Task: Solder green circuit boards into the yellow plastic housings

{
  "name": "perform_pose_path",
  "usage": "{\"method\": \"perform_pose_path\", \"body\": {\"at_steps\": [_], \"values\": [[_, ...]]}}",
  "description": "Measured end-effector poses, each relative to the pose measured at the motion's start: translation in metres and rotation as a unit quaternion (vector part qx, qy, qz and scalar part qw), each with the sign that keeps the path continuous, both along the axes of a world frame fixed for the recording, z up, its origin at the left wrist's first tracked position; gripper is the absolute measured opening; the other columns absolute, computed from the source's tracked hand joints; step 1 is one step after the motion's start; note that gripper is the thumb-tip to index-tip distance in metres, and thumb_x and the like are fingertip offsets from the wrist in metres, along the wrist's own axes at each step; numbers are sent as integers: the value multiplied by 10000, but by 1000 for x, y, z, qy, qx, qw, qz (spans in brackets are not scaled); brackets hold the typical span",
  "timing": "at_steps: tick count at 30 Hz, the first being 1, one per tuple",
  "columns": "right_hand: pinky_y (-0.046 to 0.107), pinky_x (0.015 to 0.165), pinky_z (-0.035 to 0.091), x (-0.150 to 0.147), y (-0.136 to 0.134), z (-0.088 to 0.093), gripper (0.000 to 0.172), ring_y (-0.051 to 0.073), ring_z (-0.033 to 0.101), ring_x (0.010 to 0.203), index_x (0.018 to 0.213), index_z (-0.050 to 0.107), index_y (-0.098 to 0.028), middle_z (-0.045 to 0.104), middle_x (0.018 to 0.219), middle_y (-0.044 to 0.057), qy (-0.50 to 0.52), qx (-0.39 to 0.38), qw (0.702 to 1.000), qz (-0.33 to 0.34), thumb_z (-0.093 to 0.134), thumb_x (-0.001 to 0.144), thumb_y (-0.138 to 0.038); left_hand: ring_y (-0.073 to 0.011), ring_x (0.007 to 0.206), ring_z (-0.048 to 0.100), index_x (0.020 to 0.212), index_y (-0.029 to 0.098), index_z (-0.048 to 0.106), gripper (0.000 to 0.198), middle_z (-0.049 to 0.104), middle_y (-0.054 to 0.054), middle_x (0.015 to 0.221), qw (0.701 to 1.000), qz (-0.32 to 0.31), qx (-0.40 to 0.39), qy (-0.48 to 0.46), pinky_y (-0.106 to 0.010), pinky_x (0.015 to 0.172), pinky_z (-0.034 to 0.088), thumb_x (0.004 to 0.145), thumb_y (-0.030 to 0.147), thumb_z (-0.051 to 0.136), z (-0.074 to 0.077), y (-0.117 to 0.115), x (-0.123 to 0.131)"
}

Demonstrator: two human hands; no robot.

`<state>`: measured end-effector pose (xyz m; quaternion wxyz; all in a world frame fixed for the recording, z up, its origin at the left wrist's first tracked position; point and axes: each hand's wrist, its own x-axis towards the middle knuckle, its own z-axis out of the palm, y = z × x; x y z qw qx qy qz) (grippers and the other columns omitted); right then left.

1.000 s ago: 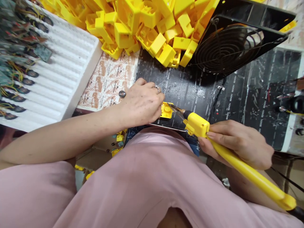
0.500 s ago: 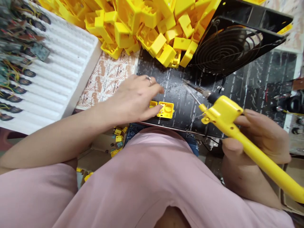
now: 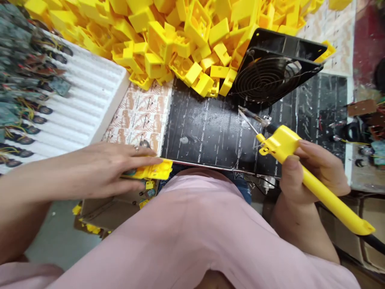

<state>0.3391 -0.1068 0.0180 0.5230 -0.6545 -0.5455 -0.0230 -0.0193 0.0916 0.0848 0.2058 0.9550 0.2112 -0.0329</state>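
Note:
My left hand (image 3: 120,170) is closed around a small yellow plastic housing (image 3: 161,170), just off the front edge of the bench, above a cardboard box (image 3: 102,210) with yellow and green parts in it. Part of the housing is covered by my fingers. My right hand (image 3: 313,172) grips a yellow soldering gun (image 3: 326,196) by its long handle. Its thin metal tip points forward and left, over the black mat (image 3: 216,128), and appears to meet a thin tube at the front. A black cable leaves the handle's rear end.
A heap of yellow plastic housings (image 3: 144,24) lies along the back. A black fan (image 3: 270,80) stands at the mat's back right. On the left, a white foam tray (image 3: 99,76) carries several wired circuit boards and round parts. More boards (image 3: 377,124) lie at the far right.
My left hand has taken the yellow housing off the mat and moved left and toward me, over the bench edge. The right hand still holds the soldering gun, nearly in place.

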Motion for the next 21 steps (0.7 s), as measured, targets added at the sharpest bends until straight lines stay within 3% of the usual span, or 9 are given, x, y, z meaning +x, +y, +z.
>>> {"method": "perform_pose_path", "body": {"at_steps": [3, 8, 13, 17, 21], "values": [[312, 684, 602, -4, 6, 1, 423, 168, 755, 757, 1360, 815, -384, 838, 1017, 8, 17, 36, 999, -34, 897, 956, -480, -414, 1481, 552, 1533, 256, 654, 617, 738, -146, 1440, 999, 34, 3, -8, -573, 1200, 474, 989, 542, 716, -10, 27, 43], [333, 668, 655, -18, 31, 5, 483, 201, 757, 826, 1317, 831, -396, 810, 1045, 32, 22, 124, 988, -89, 905, 905, -636, -440, 1535, 472, 1545, 224, 637, 608, 681, -167, 1525, 993, 106, 42, -18, -647, 1270, 388, 1000, 491, 680, -48, 67, 132], [345, 572, 612, -9, 36, 5, 408, 201, 713, 695, 1235, 865, -386, 781, 885, 42, -7, 146, 980, -135, 878, 919, -645, -496, 1552, 439, 1660, 101, 509, 787, 550, -273, 1665, 987, 150, 60, 18, -730, 1296, 286, 981, 465, 667, -84, 73, 195], [372, 530, 550, 3, 31, 1, 398, 210, 676, 635, 1211, 871, -406, 759, 809, 44, -15, 151, 978, -146, 882, 901, -655, -506, 1565, 427, 1657, 109, 520, 698, 579, -270, 1630, 988, 132, 77, 6, -734, 1272, 281, 1013, 375, 558, -94, 72, 201], [391, 521, 504, 12, 25, -6, 401, 210, 643, 599, 1216, 869, -418, 740, 773, 41, -21, 144, 977, -154, 889, 889, -650, -470, 1528, 494, 1595, 124, 602, 599, 661, -252, 1510, 986, 74, 126, 78, -626, 1145, 479, 1026, 276, 493, -82, 74, 157]]}}
